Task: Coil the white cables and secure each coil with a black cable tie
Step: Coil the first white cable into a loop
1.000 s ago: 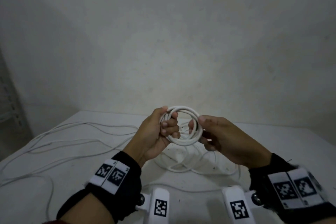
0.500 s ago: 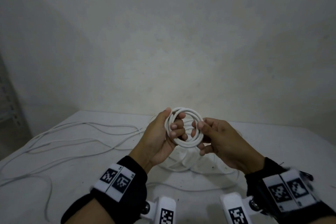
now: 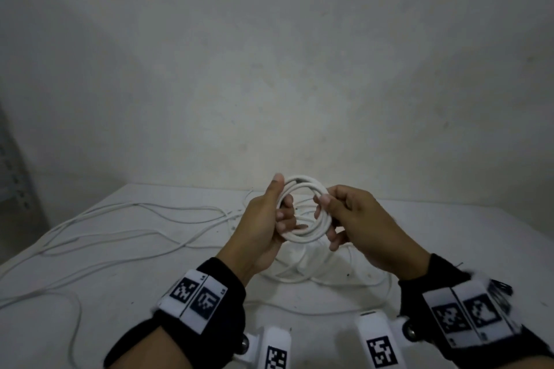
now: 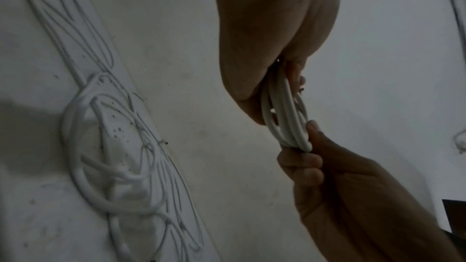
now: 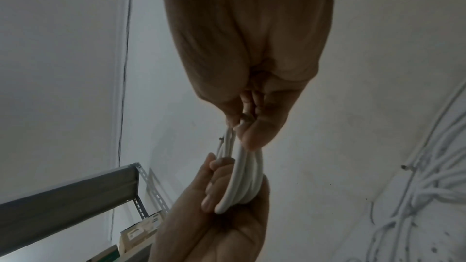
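Note:
A white cable coil (image 3: 303, 239) of several loops is held upright above the table between both hands. My left hand (image 3: 281, 198) grips its left side, thumb along the outer rim and fingers curled through the ring. My right hand (image 3: 328, 220) pinches the right side with thumb and curled fingers. In the left wrist view the coil (image 4: 287, 115) runs edge-on from the left hand (image 4: 264, 51) down to the right hand (image 4: 327, 176). The right wrist view has the coil (image 5: 243, 178) between the right hand (image 5: 252, 123) and the left hand (image 5: 221, 206). No black tie is clearly visible on the coil.
On the white table (image 3: 455, 237) a heap of loose white cables (image 3: 299, 269) lies under the hands. Long cable strands (image 3: 126, 228) trail to the left edge. A grey metal shelf (image 5: 75, 196) stands at the left, a bare wall behind.
The right hand has shifted its hold on the coil's right side, fingers now curled further round it. The left hand's thumb has straightened up along the rim. The coil stays at about the same place.

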